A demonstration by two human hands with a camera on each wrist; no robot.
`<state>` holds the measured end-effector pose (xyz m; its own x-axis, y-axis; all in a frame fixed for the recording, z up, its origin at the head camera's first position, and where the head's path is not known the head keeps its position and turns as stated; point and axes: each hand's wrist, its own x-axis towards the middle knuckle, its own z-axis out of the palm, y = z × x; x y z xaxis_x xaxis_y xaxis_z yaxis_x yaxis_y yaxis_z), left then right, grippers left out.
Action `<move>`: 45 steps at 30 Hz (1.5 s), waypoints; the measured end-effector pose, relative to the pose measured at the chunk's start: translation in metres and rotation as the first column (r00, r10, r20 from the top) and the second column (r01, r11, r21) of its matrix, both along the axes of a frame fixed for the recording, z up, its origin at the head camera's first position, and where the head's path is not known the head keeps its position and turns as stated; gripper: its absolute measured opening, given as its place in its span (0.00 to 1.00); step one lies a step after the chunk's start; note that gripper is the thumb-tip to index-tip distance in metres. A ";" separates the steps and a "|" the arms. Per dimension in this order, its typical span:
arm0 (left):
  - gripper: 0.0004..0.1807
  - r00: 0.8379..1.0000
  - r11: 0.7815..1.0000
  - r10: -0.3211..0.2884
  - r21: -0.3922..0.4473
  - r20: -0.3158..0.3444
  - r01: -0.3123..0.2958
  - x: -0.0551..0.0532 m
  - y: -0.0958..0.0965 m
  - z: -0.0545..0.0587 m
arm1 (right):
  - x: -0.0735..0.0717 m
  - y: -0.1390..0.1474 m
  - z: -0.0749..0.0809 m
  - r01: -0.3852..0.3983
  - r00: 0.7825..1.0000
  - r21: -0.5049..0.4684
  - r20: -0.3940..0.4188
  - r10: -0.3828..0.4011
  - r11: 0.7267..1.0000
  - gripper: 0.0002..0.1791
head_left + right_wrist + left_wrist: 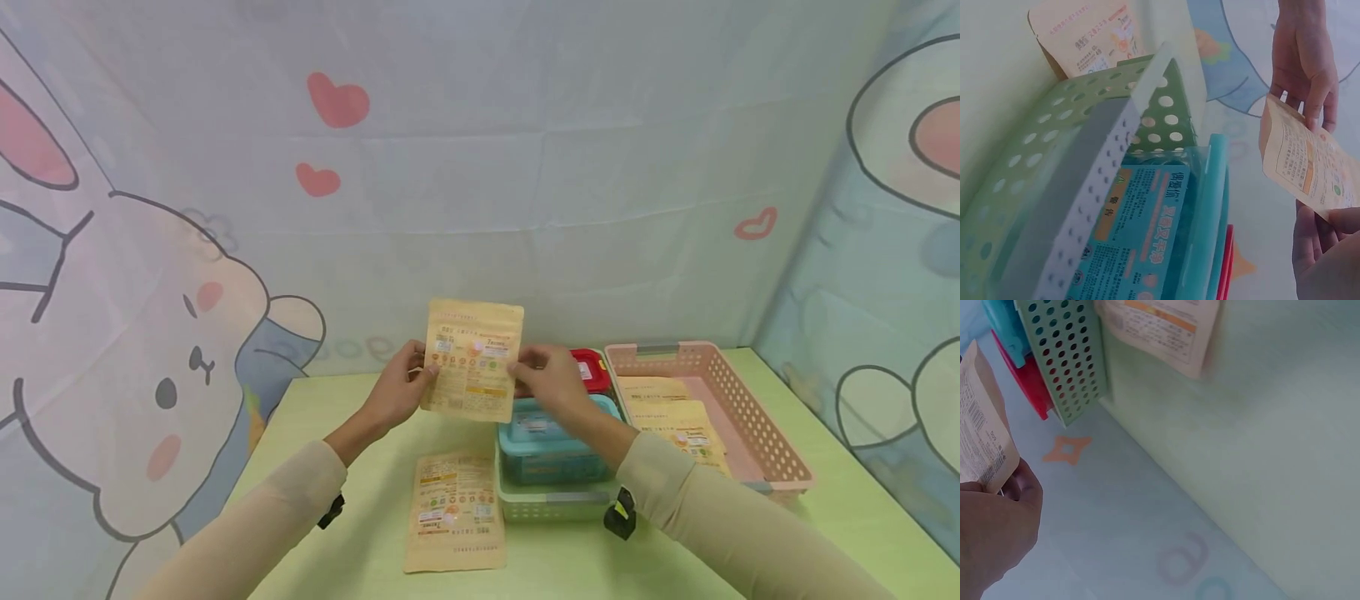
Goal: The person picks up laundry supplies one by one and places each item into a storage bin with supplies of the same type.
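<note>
My left hand (403,385) pinches the left edge of a tan printed pouch (474,360), thumb on its front. On the opposite edge my right hand (551,379) pinches the same pouch, so it hangs upright above the table with its printed side toward me. In the right wrist view both hands show on the pouch (1307,159), fingers behind and thumbs in front. A second tan pouch (456,512) lies on the table below, its print upside down from here.
A green perforated basket (555,507) holds a teal-lidded box (555,454) and a red-lidded box (592,372). To its right, a pink basket (765,425) contains several tan pouches (678,425). A printed cloth backdrop (480,183) stands behind the light green table (337,492).
</note>
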<state>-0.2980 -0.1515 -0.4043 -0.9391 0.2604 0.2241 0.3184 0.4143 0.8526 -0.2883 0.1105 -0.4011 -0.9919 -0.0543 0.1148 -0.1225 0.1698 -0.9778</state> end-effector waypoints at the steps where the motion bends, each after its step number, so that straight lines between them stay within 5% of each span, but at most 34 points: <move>1: 0.12 1.000 1.000 0.001 0.001 -0.004 -0.001 0.000 0.001 0.002 | -0.001 0.000 0.000 0.009 1.000 0.004 -0.004 -0.009 1.000 0.07; 9: 0.13 0.999 0.999 0.045 0.026 -0.021 -0.044 -0.002 0.010 0.009 | -0.005 0.003 0.005 0.066 0.996 0.010 -0.061 -0.065 0.998 0.07; 17: 0.15 0.992 0.990 0.127 0.068 -0.024 -0.125 -0.004 0.020 0.008 | -0.003 0.003 0.012 0.068 0.996 -0.100 -0.048 -0.073 0.993 0.12; 28: 0.22 0.972 0.963 0.236 0.130 0.006 -0.235 -0.003 0.027 -0.002 | -0.001 0.006 0.013 0.090 0.996 -0.022 -0.012 -0.091 0.996 0.19; 38: 0.19 0.968 0.965 0.248 0.094 -0.041 -0.244 -0.001 0.032 -0.001 | 0.001 0.008 0.015 0.082 0.996 -0.007 0.034 -0.081 0.997 0.26; 45: 0.27 0.980 0.968 0.195 0.154 0.041 -0.199 -0.001 0.036 -0.001 | 0.002 0.010 0.016 0.091 0.995 0.012 0.042 -0.091 0.996 0.27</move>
<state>-0.2988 -0.1151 -0.4049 -0.9744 0.0331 0.2224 0.2208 0.3275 0.9187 -0.2862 0.1207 -0.3851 -0.9968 0.0355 0.0719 -0.0640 0.1885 -0.9800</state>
